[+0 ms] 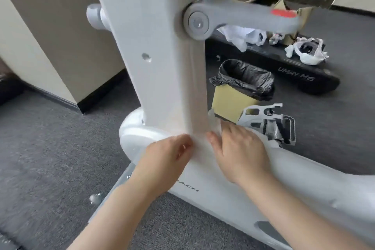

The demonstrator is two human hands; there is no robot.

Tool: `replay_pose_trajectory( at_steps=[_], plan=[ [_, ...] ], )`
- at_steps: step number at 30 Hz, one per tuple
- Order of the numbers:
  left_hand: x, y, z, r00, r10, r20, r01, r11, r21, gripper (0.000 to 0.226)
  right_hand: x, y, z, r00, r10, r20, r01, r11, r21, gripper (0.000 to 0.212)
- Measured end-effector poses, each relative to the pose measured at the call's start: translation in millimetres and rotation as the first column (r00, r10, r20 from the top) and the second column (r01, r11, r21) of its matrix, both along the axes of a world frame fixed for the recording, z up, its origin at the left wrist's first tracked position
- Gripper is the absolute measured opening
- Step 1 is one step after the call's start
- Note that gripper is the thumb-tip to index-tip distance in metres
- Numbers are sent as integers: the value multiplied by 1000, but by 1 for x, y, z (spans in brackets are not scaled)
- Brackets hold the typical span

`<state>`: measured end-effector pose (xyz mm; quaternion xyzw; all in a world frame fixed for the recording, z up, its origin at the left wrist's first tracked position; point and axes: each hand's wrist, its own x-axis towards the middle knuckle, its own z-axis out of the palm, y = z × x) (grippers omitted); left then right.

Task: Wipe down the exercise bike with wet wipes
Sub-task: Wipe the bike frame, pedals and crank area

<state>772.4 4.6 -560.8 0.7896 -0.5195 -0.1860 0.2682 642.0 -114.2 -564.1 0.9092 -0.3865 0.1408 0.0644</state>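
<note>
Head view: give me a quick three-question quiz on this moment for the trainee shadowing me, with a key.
1. True or false: both hands are at the foot of the bike's white upright column.
2. Which hand presses the wet wipe against the frame? A) left hand B) right hand C) neither
3. Fill in: the small bin behind the column is lined with a ____ bag.

Key: 1 true; 2 B, the wipe shows just past the right fingertips; 3 black.
</note>
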Motion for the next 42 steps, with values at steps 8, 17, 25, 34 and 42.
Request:
replay_pose_trajectory(
  at_steps=[8, 17, 25, 34, 42],
  plan=[
    [25, -10, -42, 981, 193, 30, -146, 828, -542, 28, -8, 9, -21, 981, -21, 195, 86, 939, -333, 29],
    [97, -20, -109, 930, 331, -163, -363, 747, -557, 54, -11, 10, -26, 961, 122, 248, -11, 914, -406, 29],
    [118, 3, -123, 966, 100, -240, -216, 822, -527, 39, -61, 21, -70, 877, 430, -216, -480, 749, -456, 65],
    [114, -3, -125, 938, 104, -330, -281, 786, -551, 43, 53, 41, -84, 775, 279, -567, -587, 649, -484, 65],
    [113, 4, -119, 864, 93, -495, -321, 858, -400, 51, 29, 20, -111, 541, 469, -698, -798, 548, -251, 53]
  ],
)
